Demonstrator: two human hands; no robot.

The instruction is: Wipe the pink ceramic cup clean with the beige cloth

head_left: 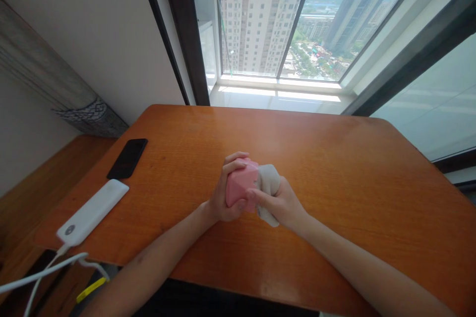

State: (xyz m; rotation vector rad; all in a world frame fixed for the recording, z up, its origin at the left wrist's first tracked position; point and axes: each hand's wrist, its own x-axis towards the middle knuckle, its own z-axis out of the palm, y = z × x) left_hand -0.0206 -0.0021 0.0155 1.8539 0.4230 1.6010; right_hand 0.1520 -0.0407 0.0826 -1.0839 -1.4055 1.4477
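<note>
two hands (219,198) (278,203), one pink faceted block (241,183), one grey-white cloth (268,179), one black smartphone (127,158), one white power bank (92,212), at least two white cables (40,272), one desk (353,183).

Block (241,183): coloured pink
Cloth (268,180): tinted pale grey
Table (316,168): stained orange, streaked with darker grain
Phone (127,158): finished in black
Power bank (91,213): coloured white

The left hand (226,190) and right hand (277,203) cover much of the pink faceted object (241,183), so its full shape cannot be told. The pale cloth (268,183) is partly hidden behind the right hand. The white cable (40,277) runs off the lower left edge, the yellow strip (91,290) beside it is too small to identify, and the left forearm (148,262) and right forearm (357,262) are cut off below.
</note>
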